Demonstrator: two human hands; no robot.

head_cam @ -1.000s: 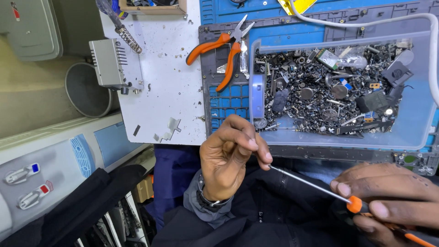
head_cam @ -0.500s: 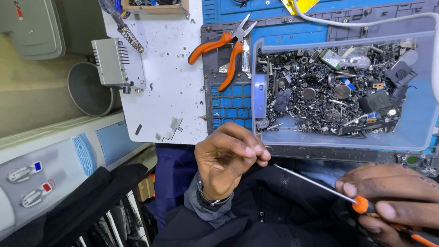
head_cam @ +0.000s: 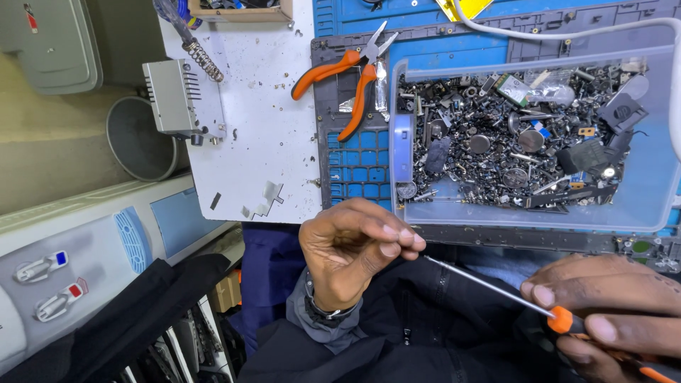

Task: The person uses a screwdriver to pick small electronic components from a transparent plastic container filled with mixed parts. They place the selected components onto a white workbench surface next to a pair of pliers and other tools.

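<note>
My left hand [head_cam: 351, 252] is held above my lap, its fingertips pinched together at the tip of a thin screwdriver [head_cam: 489, 284]. Whatever sits between the fingertips is too small to see. My right hand [head_cam: 610, 312] grips the screwdriver's orange handle at the lower right, with the metal shaft running up-left to the left fingers. Just beyond both hands stands a clear plastic tray [head_cam: 645, 206] filled with several small screws, metal scraps and electronic parts.
Orange-handled pliers [head_cam: 351, 78] lie on a blue work mat [head_cam: 355, 163]. A white board [head_cam: 273, 120] carries a grey metal box [head_cam: 174, 96] and a coiled spring. A grey bin [head_cam: 138, 145] stands at left. A white cable [head_cam: 567, 28] crosses the top.
Both hands have stayed almost in place; the left fingers shifted slightly on the screwdriver tip, and the right hand edged a little to the right.
</note>
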